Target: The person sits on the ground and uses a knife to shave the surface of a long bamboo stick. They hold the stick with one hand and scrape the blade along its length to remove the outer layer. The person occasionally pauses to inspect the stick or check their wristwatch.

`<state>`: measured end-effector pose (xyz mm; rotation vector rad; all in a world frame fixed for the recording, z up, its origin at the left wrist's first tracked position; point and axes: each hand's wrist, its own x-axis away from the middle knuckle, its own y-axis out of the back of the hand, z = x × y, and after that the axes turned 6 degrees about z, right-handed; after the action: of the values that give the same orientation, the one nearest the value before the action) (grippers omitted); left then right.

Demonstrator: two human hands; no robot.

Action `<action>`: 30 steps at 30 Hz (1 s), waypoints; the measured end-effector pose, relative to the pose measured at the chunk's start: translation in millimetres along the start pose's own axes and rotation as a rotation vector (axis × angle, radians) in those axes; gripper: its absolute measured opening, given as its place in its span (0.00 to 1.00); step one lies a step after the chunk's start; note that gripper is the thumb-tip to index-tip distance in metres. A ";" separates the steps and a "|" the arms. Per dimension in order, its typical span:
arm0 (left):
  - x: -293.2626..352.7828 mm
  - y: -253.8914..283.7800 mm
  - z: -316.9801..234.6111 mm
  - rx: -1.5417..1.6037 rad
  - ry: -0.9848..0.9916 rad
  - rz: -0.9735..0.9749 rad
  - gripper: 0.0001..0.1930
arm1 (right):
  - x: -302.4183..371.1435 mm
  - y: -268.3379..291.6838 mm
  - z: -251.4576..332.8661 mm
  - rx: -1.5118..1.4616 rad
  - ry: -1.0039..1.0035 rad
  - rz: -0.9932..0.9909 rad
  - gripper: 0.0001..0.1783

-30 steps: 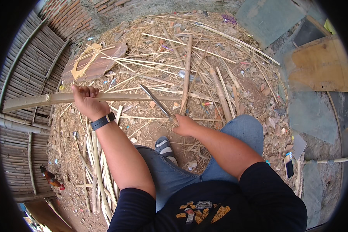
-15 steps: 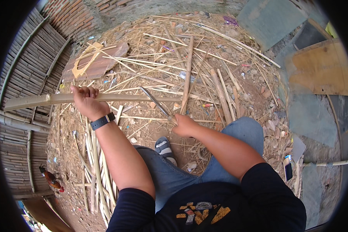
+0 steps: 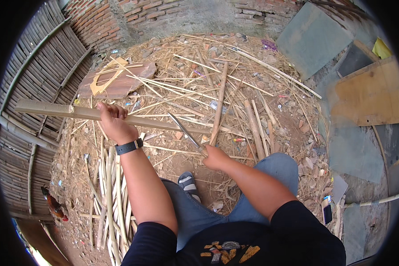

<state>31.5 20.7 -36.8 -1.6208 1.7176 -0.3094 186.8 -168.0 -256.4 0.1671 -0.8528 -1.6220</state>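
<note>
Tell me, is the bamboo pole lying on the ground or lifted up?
Lifted. The left hand grips the bamboo pole, holding it roughly level above the littered ground, while the right hand holds a knife against it.

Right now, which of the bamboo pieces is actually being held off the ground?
The long bamboo pole gripped in the left hand; the other sticks lie loose among the ground litter.
</note>
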 end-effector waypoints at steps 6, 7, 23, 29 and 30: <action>-4.5 9.9 0.1 -0.012 -0.012 0.018 0.17 | 5.8 6.4 13.2 -0.039 0.028 0.061 0.27; -3.6 7.7 0.4 -0.009 -0.006 0.008 0.18 | 6.2 4.2 14.1 -0.044 0.062 0.045 0.27; -2.8 4.1 0.9 -0.007 -0.006 -0.006 0.17 | 9.9 2.9 17.2 -0.032 0.084 0.029 0.28; -5.8 10.9 1.9 0.004 -0.005 0.004 0.18 | 10.1 2.1 15.0 -0.017 0.023 0.027 0.30; -5.8 11.0 2.1 0.006 -0.005 0.007 0.18 | 10.7 3.1 16.1 -0.040 0.013 0.045 0.29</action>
<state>24.1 28.7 -43.1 -1.6095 1.7167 -0.3069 177.7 -170.8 -239.3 0.1292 -0.8082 -1.5935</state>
